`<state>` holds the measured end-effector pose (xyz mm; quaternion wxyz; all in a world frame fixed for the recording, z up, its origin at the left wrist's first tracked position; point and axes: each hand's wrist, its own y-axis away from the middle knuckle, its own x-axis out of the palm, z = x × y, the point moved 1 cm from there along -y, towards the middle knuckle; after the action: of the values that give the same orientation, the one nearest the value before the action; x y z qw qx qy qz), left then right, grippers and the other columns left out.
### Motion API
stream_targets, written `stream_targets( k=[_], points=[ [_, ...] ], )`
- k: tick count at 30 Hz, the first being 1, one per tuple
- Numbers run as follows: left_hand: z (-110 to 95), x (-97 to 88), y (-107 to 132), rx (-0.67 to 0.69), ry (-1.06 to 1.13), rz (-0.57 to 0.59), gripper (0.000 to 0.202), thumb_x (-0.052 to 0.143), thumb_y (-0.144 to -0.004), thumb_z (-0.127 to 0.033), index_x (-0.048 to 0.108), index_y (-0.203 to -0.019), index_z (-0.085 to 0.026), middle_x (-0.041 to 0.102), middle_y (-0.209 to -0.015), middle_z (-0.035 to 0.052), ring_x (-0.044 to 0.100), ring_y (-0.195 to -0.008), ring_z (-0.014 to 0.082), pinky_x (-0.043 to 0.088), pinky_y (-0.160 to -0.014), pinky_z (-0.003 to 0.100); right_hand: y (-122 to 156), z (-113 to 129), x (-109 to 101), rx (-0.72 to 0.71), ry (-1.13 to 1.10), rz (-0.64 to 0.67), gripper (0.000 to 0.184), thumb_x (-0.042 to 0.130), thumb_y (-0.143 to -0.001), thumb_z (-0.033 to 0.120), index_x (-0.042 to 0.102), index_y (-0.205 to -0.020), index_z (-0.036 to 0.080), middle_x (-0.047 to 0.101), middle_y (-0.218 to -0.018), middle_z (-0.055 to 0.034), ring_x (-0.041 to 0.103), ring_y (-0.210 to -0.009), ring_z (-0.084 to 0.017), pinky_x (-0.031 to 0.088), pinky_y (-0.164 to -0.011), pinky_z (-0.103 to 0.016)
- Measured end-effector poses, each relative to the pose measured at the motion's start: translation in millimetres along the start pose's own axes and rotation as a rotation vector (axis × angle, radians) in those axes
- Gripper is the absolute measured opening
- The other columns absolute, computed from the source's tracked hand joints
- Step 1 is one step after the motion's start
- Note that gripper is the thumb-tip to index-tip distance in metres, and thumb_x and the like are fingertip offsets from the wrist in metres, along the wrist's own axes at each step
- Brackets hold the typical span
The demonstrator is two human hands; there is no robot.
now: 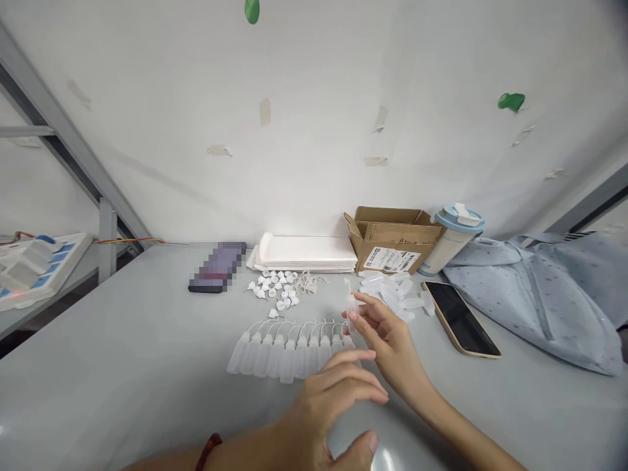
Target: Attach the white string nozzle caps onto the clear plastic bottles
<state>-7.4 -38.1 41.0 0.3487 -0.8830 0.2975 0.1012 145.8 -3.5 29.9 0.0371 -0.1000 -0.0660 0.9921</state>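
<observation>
My right hand (387, 340) pinches a small clear plastic bottle (350, 302) upright above the grey table (122, 366). It hovers at the right end of a row of several assembled small bottles with caps (289, 350) lying side by side. My left hand (328, 409) floats just in front of that row, fingers stretched out and apart, holding nothing. Behind the row lies a scatter of several small white caps (275, 288) and thin white tethers (309, 281). A heap of clear loose bottles (397, 294) lies to the right of the held bottle.
A smartphone (461, 318) lies face up at the right, beside blue dotted cloth (540, 294). At the back stand a cardboard box (392, 245), a lidded cup (454, 235), a stack of white sheets (307, 252) and a dark flat object (217, 267). A power strip (34, 265) sits far left.
</observation>
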Motion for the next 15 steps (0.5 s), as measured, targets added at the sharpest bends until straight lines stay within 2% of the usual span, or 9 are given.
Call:
stream_targets(
  k=[4,6,8,10,15],
  points=[
    [3.6,-0.6,0.5,-0.066,0.011,-0.084,0.035,0.053,-0.073,-0.008,0.058,-0.108,-0.015,0.063,-0.107,0.0095,0.048,-0.119,0.0237,0.037,-0.103,0.041,0.3,0.4,1.2,-0.012,0.025,0.009,0.039,0.056,-0.082,0.043,0.055,-0.112,0.019,0.062,-0.081,-0.0040,0.063,-0.074,-0.018,0.050,-0.067,-0.030],
    [3.8,0.6,0.5,-0.006,0.053,-0.100,0.032,0.054,-0.074,-0.013,0.059,-0.106,-0.014,0.065,-0.102,0.0095,0.049,-0.118,0.0245,0.038,-0.102,0.040,1.1,0.2,2.0,-0.007,0.016,0.017,0.038,0.055,-0.082,0.043,0.054,-0.112,0.019,0.062,-0.079,-0.0034,0.063,-0.071,-0.018,0.050,-0.065,-0.030],
    [2.0,1.6,0.3,0.053,0.114,-0.042,0.028,0.055,-0.076,-0.017,0.061,-0.103,-0.014,0.067,-0.095,0.0090,0.053,-0.113,0.0233,0.042,-0.099,0.037,1.7,0.3,2.5,-0.010,0.007,0.004,0.039,0.055,-0.083,0.043,0.053,-0.113,0.019,0.062,-0.079,-0.0030,0.063,-0.065,-0.016,0.050,-0.063,-0.030],
    [0.4,1.7,-0.3,-0.001,0.116,0.058,0.026,0.055,-0.078,-0.014,0.060,-0.104,-0.014,0.068,-0.094,0.0087,0.056,-0.110,0.0213,0.044,-0.096,0.033,2.1,0.6,3.0,-0.020,0.013,-0.001,0.038,0.055,-0.083,0.042,0.053,-0.113,0.019,0.062,-0.081,-0.0032,0.063,-0.064,-0.016,0.050,-0.064,-0.030],
    [0.9,-2.1,-1.7,-0.054,0.018,-0.084,0.033,0.052,-0.073,-0.007,0.058,-0.105,-0.015,0.064,-0.104,0.0098,0.047,-0.120,0.0257,0.037,-0.102,0.044,2.5,0.7,3.0,-0.027,0.024,-0.006,0.036,0.055,-0.083,0.041,0.054,-0.113,0.019,0.062,-0.081,-0.0036,0.063,-0.077,-0.019,0.051,-0.068,-0.030]
  ],
)
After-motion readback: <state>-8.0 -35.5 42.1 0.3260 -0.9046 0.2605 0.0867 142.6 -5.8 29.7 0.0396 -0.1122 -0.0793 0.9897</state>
